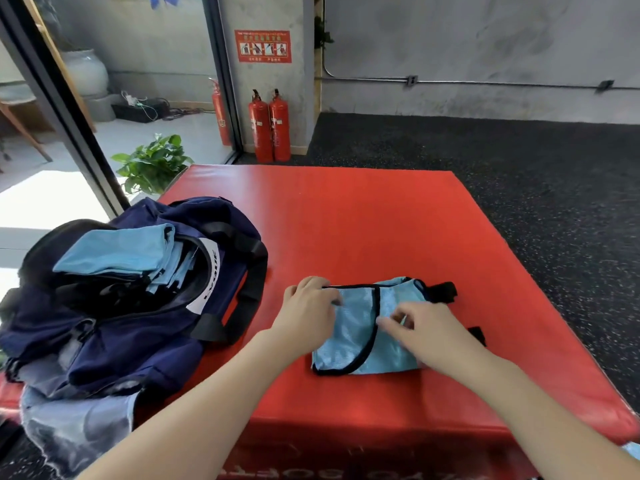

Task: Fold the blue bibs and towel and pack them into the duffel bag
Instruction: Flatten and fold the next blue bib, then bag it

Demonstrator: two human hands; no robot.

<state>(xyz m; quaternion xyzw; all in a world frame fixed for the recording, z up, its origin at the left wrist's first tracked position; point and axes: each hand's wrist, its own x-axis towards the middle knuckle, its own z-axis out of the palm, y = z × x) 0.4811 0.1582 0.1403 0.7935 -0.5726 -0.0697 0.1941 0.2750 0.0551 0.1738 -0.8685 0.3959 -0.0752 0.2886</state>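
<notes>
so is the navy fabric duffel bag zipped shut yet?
No, the navy fabric duffel bag gapes open on the red padded mat, with folded light-blue mesh bibs stacked in its opening.

Both forearms are reaching in from the lower frame toward center. Left hand is lying palm-down, fingers curled at its far edge. Right hand is pinching, fingers bent, center-right.

bright daylight from left | wide-angle edge bending | slightly soft
</notes>
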